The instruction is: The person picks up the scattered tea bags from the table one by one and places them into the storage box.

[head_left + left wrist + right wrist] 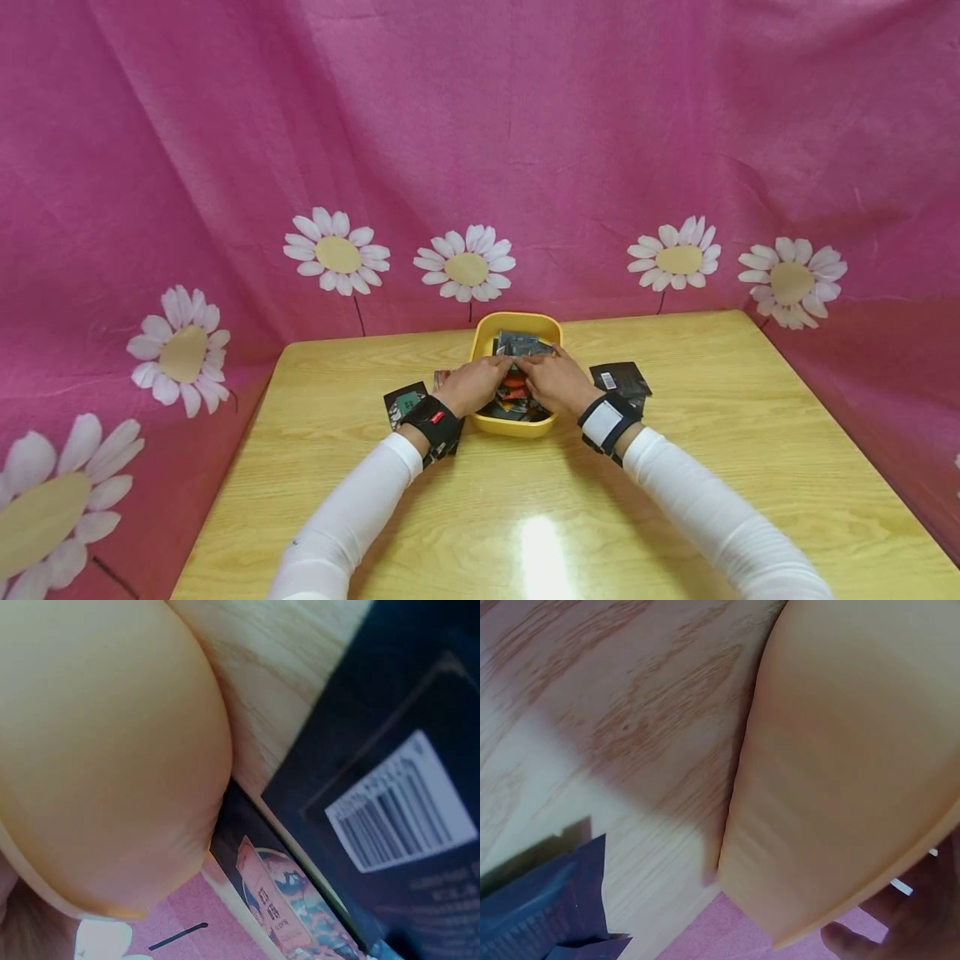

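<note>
A yellow plastic bin (517,429) holds a pile of small flat packets (517,408), dark with some red and orange. My left hand (474,386) reaches over its left side and my right hand (557,381) over its right. Their fingers meet above the pile, near a dark grey packet (519,343) at the back. Whether the fingertips pinch a packet is hidden. In the left wrist view the bin's wall (112,750) covers most of the hand. Some right fingers (847,941) show past the bin's rim in the right wrist view.
Left of the bin lie black packets (405,400), one with a barcode (401,802), another with a picture (285,900). More dark packets (621,379) lie right of it. The wooden table (480,517) ends at a pink curtain (525,150) with daisies.
</note>
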Tool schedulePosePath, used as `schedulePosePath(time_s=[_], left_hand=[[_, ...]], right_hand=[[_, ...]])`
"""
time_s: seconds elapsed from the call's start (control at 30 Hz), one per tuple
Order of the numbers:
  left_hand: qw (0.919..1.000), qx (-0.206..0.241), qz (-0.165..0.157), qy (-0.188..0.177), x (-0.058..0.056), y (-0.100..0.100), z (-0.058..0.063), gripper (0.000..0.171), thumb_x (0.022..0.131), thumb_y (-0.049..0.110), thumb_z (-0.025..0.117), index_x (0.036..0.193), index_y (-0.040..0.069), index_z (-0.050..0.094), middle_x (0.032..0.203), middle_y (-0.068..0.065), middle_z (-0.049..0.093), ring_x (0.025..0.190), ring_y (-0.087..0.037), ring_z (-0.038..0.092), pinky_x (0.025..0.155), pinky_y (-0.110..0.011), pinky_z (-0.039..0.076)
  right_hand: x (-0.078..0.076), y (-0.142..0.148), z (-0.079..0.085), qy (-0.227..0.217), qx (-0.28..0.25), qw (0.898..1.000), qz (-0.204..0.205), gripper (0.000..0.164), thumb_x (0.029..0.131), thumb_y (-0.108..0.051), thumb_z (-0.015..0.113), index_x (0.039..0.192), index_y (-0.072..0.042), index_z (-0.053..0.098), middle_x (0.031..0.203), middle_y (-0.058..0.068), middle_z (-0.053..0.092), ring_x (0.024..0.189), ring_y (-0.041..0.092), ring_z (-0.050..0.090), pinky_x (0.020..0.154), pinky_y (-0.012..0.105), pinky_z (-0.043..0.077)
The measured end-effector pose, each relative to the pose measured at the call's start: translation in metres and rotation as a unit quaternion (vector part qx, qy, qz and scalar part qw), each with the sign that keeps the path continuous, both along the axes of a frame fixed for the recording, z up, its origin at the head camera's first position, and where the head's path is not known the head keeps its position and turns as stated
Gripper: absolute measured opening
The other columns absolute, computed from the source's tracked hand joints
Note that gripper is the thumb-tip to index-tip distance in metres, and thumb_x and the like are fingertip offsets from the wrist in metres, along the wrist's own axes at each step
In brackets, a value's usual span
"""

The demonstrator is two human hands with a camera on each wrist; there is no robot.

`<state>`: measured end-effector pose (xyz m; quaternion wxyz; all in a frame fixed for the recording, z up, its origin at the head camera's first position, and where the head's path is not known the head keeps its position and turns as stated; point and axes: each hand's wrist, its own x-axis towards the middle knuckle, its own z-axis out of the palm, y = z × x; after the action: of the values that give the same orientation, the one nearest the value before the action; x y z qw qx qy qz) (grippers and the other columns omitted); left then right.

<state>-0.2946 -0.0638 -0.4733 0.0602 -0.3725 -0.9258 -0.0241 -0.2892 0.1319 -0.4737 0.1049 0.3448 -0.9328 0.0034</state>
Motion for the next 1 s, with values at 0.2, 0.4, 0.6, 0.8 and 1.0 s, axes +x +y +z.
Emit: schedulePosePath(time_s=[0.2,0.4,0.6,0.8,1.0], left_hand=[[0.9988,0.012,0.019,-0.043,0.002,0.004,0.003,0.048,0.105,0.033,0.043,0.142,0.003,0.051,0.144,-0.013,0.052,0.131,-0.025,0.05,0.107,-0.037,0.042],[0.9975,0.062,0.029,-0.015,0.024,-0.01,0.024,0.055,0.104,0.036,0.047,0.147,0.003,0.044,0.151,-0.016,0.043,0.139,-0.027,0.041,0.113,-0.038,0.034],[0.9848,0.165,0.027,0.046,0.069,-0.053,0.045,0.056,0.101,0.031,0.054,0.146,0.0,0.044,0.15,-0.017,0.043,0.138,-0.031,0.042,0.111,-0.042,0.037],[0.9841,0.161,0.059,0.047,0.109,-0.102,0.049,0.068,0.094,0.034,0.064,0.149,0.002,0.04,0.154,-0.017,0.036,0.142,-0.033,0.035,0.111,-0.049,0.035],[0.988,0.123,0.092,-0.016,0.122,-0.131,0.025,0.082,0.087,0.037,0.072,0.15,-0.002,0.036,0.157,-0.019,0.031,0.144,-0.037,0.029,0.114,-0.05,0.03]], right_hand=[[0.005,0.003,0.004,-0.008,0.014,1.0,-0.023,0.041,0.099,-0.025,0.052,0.136,-0.008,0.06,0.131,0.011,0.063,0.119,0.027,0.06,0.109,0.061,0.03],[0.021,-0.001,0.021,0.003,-0.043,0.999,-0.021,0.051,0.096,-0.027,0.058,0.141,-0.006,0.054,0.142,0.015,0.053,0.129,0.031,0.052,0.111,0.06,0.029],[0.056,-0.024,0.054,0.063,-0.126,0.989,0.046,0.057,0.089,-0.025,0.069,0.14,-0.005,0.054,0.146,0.017,0.048,0.133,0.033,0.047,0.111,0.052,0.034],[0.092,-0.057,0.069,0.076,-0.152,0.977,0.126,0.066,0.087,-0.03,0.072,0.144,-0.004,0.048,0.151,0.017,0.041,0.135,0.032,0.044,0.11,0.046,0.038],[0.111,-0.095,0.049,-0.025,-0.113,0.983,0.141,0.074,0.09,-0.035,0.07,0.15,-0.004,0.039,0.154,0.017,0.036,0.138,0.029,0.041,0.108,0.041,0.04]])
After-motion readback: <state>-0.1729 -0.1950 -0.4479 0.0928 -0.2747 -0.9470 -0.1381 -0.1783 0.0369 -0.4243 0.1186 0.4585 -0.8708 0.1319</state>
